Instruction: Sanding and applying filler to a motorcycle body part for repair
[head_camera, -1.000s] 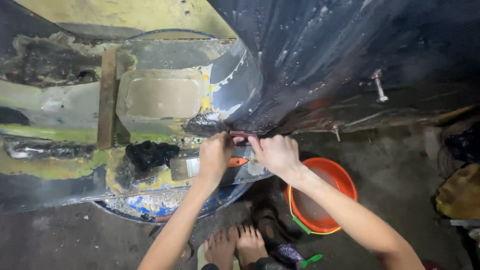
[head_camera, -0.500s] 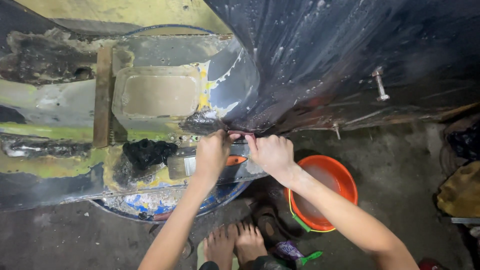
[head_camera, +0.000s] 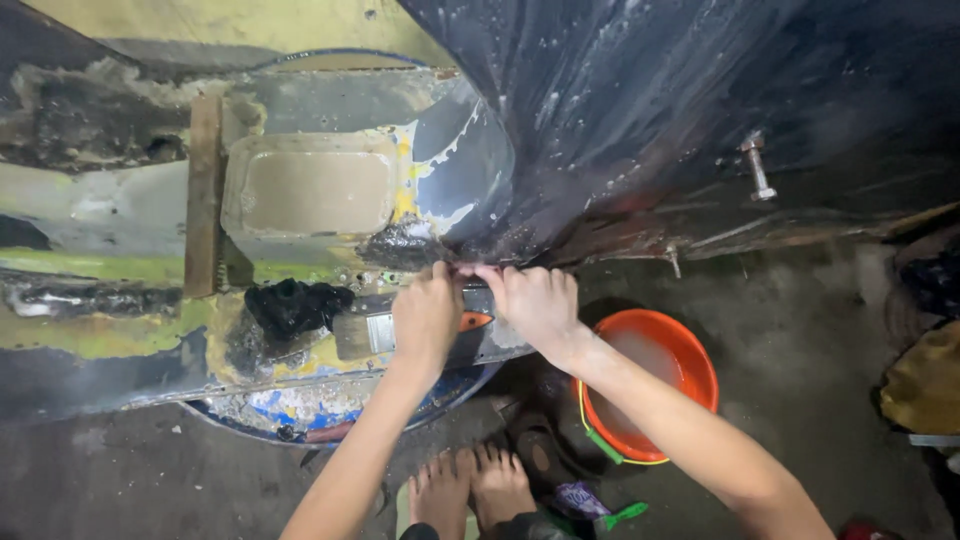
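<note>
Grimy concrete floor (head_camera: 800, 290) fills the lower part of the view, and above it hangs a battered vehicle body with a wet, dark blue panel (head_camera: 640, 110) curving down toward the person.

Both hands meet at the lower edge of that blue panel. The left hand (head_camera: 427, 318) is curled, its fingers (head_camera: 436, 272) pressed up against the rim; the right hand (head_camera: 533, 300) sits just beside it, its fingers (head_camera: 492, 274) bent onto the same edge. Whether either hand pinches something small there, I cannot tell, because the fingertips hide the spot.

Just below the blue panel's edge, behind the left hand, lies a paintbrush (head_camera: 365, 333) with a metal band. Its long axis runs level, left to right, with the orange handle end (head_camera: 474, 321) pointing right, showing between the 2 wrists. A black rag (head_camera: 292, 305) lies left of the brush.

Left of the blue panel, a rounded rectangular recess (head_camera: 310, 195) in pale, dirty metal is edged with flaking yellow paint. A bolt (head_camera: 756, 165) sticks out of the panel's right part.

Below and to the right of the panel, an orange bucket (head_camera: 690, 345) with a yellow handle stands on the floor. Bare feet (head_camera: 470, 490) rest below the panel, near a small purple packet (head_camera: 575, 498).
</note>
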